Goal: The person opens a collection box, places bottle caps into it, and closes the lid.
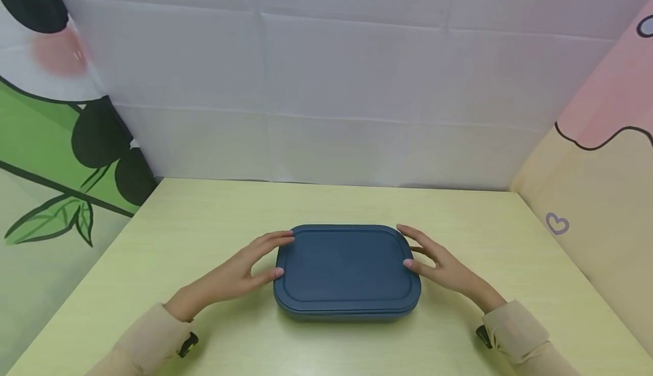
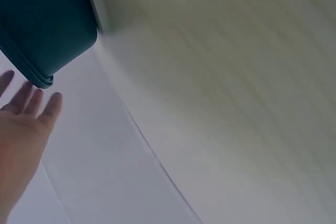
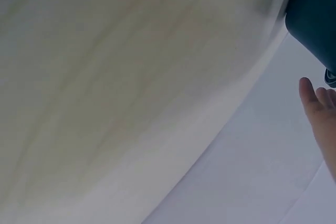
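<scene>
A dark blue rectangular container with rounded corners and a lid (image 1: 348, 268) stands on the table near its middle. My left hand (image 1: 240, 268) is at the container's left side, thumb and fingertips right at the lid's rim. On the opposite side, my right hand (image 1: 444, 265) has its fingertips at the right rim, thumb over the edge. Both hands have their fingers spread and extended. The left wrist view shows the container's side wall (image 2: 47, 19) above the left hand's fingers. Only a corner of the container (image 3: 315, 19) appears in the right wrist view, above the right fingers.
The pale yellow table (image 1: 214, 211) meets a creased whitish backdrop (image 1: 336, 81) at the rear. A cartoon-printed panel (image 1: 61, 138) stands on the left, and a pink and cream panel (image 1: 602, 183) on the right.
</scene>
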The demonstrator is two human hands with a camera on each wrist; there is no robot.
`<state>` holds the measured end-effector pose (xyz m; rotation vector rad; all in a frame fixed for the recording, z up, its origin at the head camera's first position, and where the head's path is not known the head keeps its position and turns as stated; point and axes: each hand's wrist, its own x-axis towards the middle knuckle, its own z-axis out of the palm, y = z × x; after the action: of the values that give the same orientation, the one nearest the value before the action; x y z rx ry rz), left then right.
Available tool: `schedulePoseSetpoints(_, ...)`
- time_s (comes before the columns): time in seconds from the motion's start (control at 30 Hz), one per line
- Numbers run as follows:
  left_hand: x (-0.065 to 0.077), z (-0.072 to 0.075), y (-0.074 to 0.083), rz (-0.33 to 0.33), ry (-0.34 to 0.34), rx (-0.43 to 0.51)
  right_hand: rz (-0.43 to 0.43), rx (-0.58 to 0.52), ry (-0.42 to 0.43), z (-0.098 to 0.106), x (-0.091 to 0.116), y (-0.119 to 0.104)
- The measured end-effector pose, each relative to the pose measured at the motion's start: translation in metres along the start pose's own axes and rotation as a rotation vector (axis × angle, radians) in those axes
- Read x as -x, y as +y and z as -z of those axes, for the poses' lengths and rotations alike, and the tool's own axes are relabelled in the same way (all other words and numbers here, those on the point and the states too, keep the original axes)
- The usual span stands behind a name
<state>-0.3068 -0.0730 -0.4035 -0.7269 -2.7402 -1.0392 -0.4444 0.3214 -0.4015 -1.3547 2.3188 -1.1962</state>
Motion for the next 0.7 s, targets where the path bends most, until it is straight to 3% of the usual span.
schedulePoseSetpoints(0.13, 0.001, -0.003, -0.001, 0.113, -0.059, 0.028, -0.052, -0.006, -0.072, -0.004, 0.002, 0.001)
schedulePoseSetpoints(0.23, 0.003, -0.003, 0.0, 0.151, -0.087, 0.05, -0.055, 0.002, -0.107, -0.006, 0.003, 0.001)
schedulePoseSetpoints(0.7, 0.002, -0.008, -0.001, 0.177, -0.128, 0.077, -0.075, 0.02, -0.159, -0.011, 0.01, -0.002)
